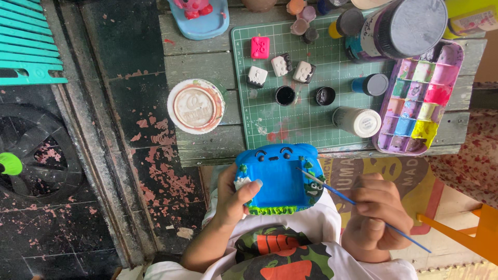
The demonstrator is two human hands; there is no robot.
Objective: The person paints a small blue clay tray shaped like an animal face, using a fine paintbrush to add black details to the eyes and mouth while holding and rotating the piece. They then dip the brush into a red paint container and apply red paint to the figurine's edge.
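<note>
Head view: left hand (pixel 234 192) grips blue tray (pixel 277 179); right hand (pixel 376 215) pinches paintbrush (pixel 337 193).

Glossy blue painted tray (pixel 277 179), perhaps plaster; rough weathered wooden table (pixel 207 62); matt cutting mat (pixel 311 114).

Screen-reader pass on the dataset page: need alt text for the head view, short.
Seen from above, a person's left hand holds a blue painted frame-shaped figurine while the right hand touches a thin blue-handled brush to its right edge. Beyond, a wooden table carries a green cutting mat, paint jars and a paint-filled palette.
</note>
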